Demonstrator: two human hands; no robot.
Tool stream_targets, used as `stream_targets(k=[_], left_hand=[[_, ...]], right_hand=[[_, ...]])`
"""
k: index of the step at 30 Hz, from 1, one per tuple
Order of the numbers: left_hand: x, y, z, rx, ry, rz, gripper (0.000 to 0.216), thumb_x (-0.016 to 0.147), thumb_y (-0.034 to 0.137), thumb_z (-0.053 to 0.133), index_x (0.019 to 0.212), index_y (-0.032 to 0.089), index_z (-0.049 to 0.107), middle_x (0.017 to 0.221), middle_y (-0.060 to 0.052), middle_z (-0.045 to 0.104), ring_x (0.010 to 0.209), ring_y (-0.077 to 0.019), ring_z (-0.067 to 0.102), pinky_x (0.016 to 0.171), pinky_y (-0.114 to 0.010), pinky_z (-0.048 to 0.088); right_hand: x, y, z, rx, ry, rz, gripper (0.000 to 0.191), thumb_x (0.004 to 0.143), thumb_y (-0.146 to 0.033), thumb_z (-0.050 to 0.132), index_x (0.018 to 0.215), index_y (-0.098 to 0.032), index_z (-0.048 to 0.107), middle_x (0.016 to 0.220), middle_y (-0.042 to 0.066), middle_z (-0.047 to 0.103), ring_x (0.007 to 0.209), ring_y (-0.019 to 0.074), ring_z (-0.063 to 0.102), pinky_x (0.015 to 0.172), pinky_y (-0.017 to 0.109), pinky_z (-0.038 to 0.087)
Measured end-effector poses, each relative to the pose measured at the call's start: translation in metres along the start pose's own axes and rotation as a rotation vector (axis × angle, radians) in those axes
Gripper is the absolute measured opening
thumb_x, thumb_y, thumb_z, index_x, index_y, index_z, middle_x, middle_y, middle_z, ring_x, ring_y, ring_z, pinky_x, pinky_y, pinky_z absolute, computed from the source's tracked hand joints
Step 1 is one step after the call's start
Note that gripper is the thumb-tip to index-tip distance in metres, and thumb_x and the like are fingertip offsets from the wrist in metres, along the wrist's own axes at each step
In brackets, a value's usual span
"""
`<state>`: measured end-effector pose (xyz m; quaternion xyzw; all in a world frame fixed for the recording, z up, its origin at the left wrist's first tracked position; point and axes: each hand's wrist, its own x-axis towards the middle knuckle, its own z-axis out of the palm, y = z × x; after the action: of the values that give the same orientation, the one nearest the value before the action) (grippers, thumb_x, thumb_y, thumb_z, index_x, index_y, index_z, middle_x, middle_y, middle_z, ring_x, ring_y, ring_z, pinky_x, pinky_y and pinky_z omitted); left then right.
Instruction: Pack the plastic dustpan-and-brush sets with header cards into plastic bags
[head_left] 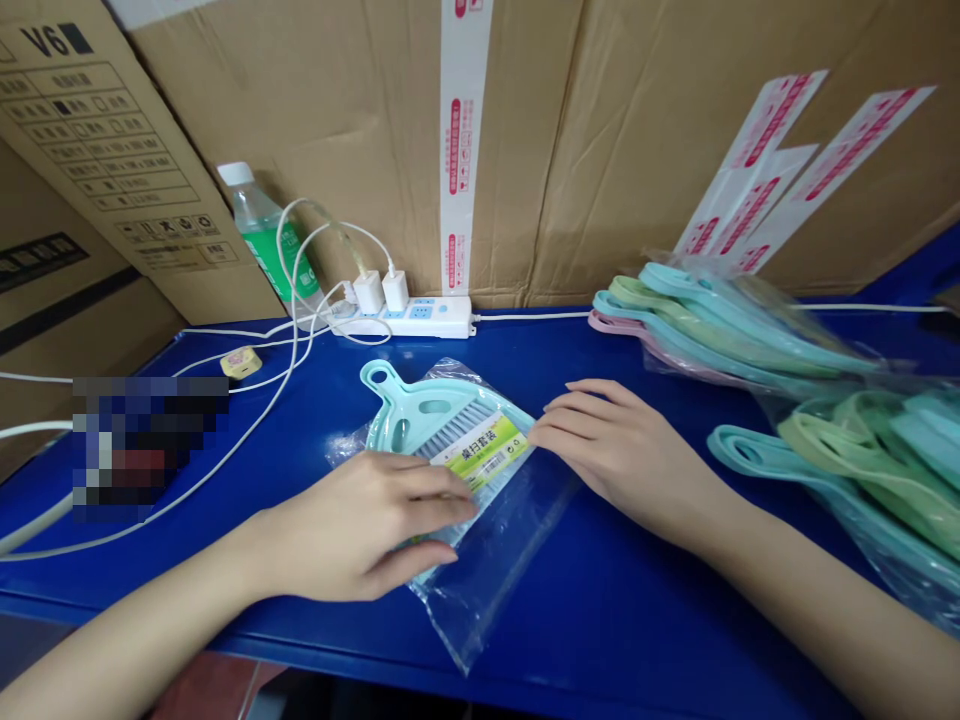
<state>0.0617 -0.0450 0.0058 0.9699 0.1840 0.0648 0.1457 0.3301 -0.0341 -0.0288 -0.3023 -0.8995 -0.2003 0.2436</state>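
A mint-green mini dustpan and brush set (420,415) with a green and yellow label lies in a clear plastic bag (495,560) on the blue table (600,620). My left hand (367,525) lies flat on the bag's near left side, fingers stretched over the set. My right hand (622,450) rests on the table at the bag's right edge, fingertips touching the top corner by the label, fingers extended.
A pile of bagged pastel dustpan sets (787,360) fills the right side. A white power strip (409,315) with two chargers and trailing cables sits at the back, next to a green bottle (262,235). Cardboard boxes (585,140) wall the rear and left.
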Motion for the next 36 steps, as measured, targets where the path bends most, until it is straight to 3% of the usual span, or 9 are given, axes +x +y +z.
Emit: stream_targets(k=[8,21,26,36], left_hand=[[0.004,0.005,0.008,0.158,0.030,0.057,0.037,0.103,0.023,0.037,0.125,0.008,0.063,0.125,-0.009,0.070,0.098,-0.0242,0.066,0.091,-0.036,0.054],[0.003,0.004,0.013,0.257,0.034,0.056,0.038,0.103,0.020,0.036,0.130,0.008,0.060,0.133,-0.010,0.065,0.106,-0.0238,0.066,0.097,-0.037,0.053],[0.004,0.005,0.017,0.328,0.066,0.065,0.042,0.104,0.020,0.029,0.130,0.005,0.059,0.134,-0.015,0.063,0.119,-0.0245,0.061,0.102,-0.037,0.050],[0.006,0.007,0.020,0.338,0.043,0.022,0.042,0.105,0.022,0.030,0.131,0.007,0.059,0.130,-0.013,0.066,0.114,-0.0250,0.062,0.099,-0.038,0.051]], right_hand=[[0.001,-0.007,0.005,-0.030,-0.006,-0.045,0.029,0.097,-0.010,0.046,0.086,-0.017,0.072,0.079,0.004,0.071,0.080,0.0209,0.059,0.084,0.033,0.043],[-0.001,-0.003,-0.001,-0.023,-0.040,-0.075,0.032,0.096,-0.004,0.043,0.092,-0.016,0.073,0.089,0.004,0.075,0.088,0.0203,0.060,0.084,0.035,0.046],[-0.001,-0.003,0.000,-0.062,-0.027,-0.049,0.030,0.094,-0.004,0.046,0.092,-0.016,0.073,0.088,0.005,0.075,0.086,0.0204,0.060,0.083,0.034,0.045],[0.001,-0.002,0.000,-0.086,-0.002,-0.041,0.035,0.097,-0.004,0.041,0.085,-0.016,0.072,0.082,0.004,0.074,0.080,0.0187,0.061,0.082,0.033,0.046]])
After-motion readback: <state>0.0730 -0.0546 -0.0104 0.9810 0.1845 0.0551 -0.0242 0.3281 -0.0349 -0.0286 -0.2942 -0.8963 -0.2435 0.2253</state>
